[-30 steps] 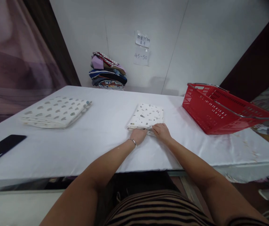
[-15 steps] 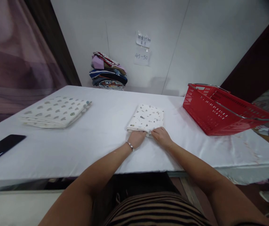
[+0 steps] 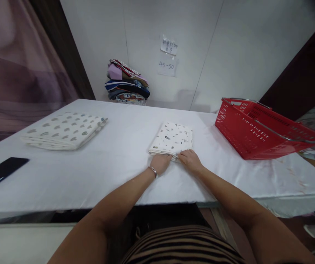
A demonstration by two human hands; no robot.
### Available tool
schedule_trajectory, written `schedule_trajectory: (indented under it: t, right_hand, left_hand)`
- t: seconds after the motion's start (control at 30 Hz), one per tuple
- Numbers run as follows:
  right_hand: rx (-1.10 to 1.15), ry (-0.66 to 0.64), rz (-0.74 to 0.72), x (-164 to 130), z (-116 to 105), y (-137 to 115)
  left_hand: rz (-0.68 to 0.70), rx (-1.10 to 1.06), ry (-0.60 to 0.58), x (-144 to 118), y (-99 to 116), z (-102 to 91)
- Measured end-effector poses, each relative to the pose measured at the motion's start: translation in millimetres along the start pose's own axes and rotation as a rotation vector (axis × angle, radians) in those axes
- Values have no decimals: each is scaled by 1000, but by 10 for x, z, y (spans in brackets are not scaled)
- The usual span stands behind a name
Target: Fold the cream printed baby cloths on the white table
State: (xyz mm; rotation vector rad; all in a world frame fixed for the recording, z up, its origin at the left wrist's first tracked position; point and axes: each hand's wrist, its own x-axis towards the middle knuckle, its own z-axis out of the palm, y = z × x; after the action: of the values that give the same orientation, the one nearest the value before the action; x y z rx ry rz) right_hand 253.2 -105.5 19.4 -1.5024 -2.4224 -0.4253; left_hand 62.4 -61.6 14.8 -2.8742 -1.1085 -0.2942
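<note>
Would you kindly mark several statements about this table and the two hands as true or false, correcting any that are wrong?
1. The left hand and right hand both touch the near edge of the small folded cloth. True.
2. The bracelet is on the right wrist. False: the bracelet is on the left wrist.
3. The red basket stands to the right of the small folded cloth. True.
4. The larger folded cloth is plain. False: the larger folded cloth carries grey shapes.
5. The lower paper on the wall reads "45-50". True.
6. The flat black object lies inside the basket. False: the flat black object lies on the table, at its left.
</note>
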Motion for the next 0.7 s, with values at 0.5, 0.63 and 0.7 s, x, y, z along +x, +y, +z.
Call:
schedule_trajectory:
  t: [0.5, 0.63, 0.7]
  right_hand:
    - [191, 106, 48, -79, 128, 29]
    - [190, 114, 79, -79, 130, 9]
    - [182, 111, 84, -75, 132, -1]
  left_hand:
    - [-337, -327, -26, -103, 31, -68]
    - [-358, -187, -79, -116, -3, -135]
    - [-386, -214, -65, -124, -23, -151]
